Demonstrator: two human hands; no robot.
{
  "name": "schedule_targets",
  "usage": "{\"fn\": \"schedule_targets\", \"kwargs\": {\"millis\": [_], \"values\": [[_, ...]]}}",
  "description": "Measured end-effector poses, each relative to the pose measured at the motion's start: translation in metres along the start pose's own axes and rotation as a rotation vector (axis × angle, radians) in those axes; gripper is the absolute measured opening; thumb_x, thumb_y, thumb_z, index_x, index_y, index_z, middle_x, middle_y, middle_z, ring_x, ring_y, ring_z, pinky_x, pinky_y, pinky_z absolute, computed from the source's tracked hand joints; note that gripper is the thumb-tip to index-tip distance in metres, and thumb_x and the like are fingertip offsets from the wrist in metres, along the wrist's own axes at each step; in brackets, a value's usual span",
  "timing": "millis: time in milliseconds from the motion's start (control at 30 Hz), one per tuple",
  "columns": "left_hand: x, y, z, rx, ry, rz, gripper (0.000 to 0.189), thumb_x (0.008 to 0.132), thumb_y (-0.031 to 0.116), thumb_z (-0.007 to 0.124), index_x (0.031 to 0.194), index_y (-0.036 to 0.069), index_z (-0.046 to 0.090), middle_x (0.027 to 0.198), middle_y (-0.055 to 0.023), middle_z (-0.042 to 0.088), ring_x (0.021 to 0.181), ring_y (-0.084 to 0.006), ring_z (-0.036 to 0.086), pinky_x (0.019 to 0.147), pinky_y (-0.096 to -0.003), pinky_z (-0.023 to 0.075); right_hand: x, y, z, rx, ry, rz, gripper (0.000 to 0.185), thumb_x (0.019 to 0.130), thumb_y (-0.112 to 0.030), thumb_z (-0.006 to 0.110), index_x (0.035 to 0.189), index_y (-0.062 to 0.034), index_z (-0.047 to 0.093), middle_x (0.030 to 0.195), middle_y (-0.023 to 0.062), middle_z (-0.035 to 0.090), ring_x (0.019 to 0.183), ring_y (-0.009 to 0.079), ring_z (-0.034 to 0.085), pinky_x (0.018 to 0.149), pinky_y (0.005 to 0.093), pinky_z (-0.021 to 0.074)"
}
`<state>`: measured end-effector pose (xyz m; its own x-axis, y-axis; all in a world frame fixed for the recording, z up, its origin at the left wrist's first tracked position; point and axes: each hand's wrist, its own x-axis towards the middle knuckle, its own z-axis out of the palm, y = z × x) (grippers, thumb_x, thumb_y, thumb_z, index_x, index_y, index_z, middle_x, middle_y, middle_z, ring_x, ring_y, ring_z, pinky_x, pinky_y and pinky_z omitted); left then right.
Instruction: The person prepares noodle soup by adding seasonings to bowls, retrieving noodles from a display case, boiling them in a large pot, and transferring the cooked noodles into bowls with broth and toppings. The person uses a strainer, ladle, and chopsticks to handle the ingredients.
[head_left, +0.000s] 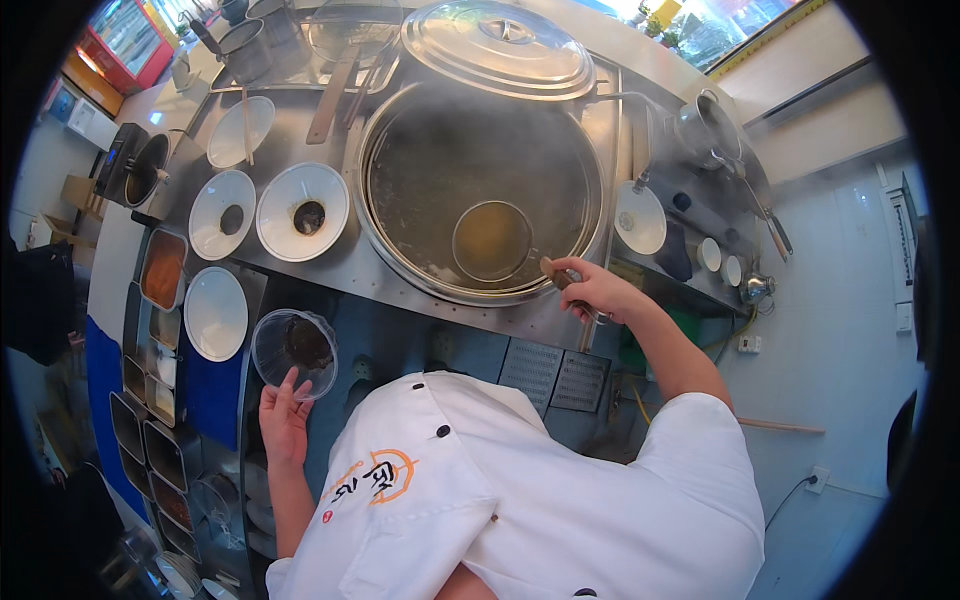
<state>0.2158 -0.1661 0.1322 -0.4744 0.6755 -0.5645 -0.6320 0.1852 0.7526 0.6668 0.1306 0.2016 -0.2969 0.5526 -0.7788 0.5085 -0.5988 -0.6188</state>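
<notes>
My left hand (285, 420) holds a clear plastic tub (262, 352) from below, and dark brown sauce (308, 344) covers part of its bottom. My right hand (600, 291) grips the handle of a round strainer or ladle (493, 240), which sits in the broth near the front rim of a large steel stockpot (409, 281). Steam rises from the cloudy liquid (450, 157). Left of the pot, two white bowls (304, 241) (204, 244) hold small dark pools of sauce. A broad steel lid (480, 56) rests behind the pot's opening.
More white bowls (216, 319) (251, 124) stand at left. A tray of red-orange seasoning (163, 274) and several steel inserts (166, 456) line the side counter. A wooden paddle handle (331, 97) lies behind the bowls. A faucet (643, 180) and small cups (709, 254) are at right.
</notes>
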Motion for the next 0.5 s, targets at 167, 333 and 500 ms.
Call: {"fn": "schedule_targets", "kwargs": {"millis": [167, 333, 500], "values": [[0.028, 0.011, 0.047, -0.049, -0.236, -0.050, 0.012, 0.102, 0.009, 0.057, 0.095, 0.011, 0.047, 0.144, -0.0210, 0.051, 0.117, -0.0324, 0.064, 0.095, -0.0422, 0.0554, 0.040, 0.017, 0.017, 0.331, 0.043, 0.064, 0.036, 0.088, 0.001, 0.055, 0.123, -0.0031, 0.047, 0.075, 0.0039, 0.051, 0.054, 0.0086, 0.049, 0.041, 0.0230, 0.0414], [0.060, 0.020, 0.062, -0.104, -0.408, -0.108, 0.012, 0.101, 0.010, 0.057, 0.094, 0.009, 0.046, 0.150, -0.0222, 0.042, 0.126, -0.0387, 0.056, 0.103, -0.0528, 0.0491, 0.095, 0.033, 0.074, 1.314, -0.103, 0.187, 0.009, 0.091, 0.000, 0.053, 0.093, -0.0042, 0.045, 0.076, 0.0030, 0.050, 0.051, 0.0063, 0.043, 0.041, 0.0200, 0.0383], [0.090, 0.041, 0.059, -0.066, -0.545, -0.170, 0.013, 0.099, 0.012, 0.058, 0.094, 0.011, 0.046, 0.150, -0.0208, 0.042, 0.129, -0.0399, 0.052, 0.105, -0.0557, 0.0463, 0.057, 0.022, 0.084, 1.342, -0.068, 0.116, 0.008, 0.091, 0.001, 0.053, 0.094, -0.0033, 0.047, 0.077, 0.0044, 0.051, 0.052, 0.0063, 0.043, 0.041, 0.0204, 0.0365]]}}
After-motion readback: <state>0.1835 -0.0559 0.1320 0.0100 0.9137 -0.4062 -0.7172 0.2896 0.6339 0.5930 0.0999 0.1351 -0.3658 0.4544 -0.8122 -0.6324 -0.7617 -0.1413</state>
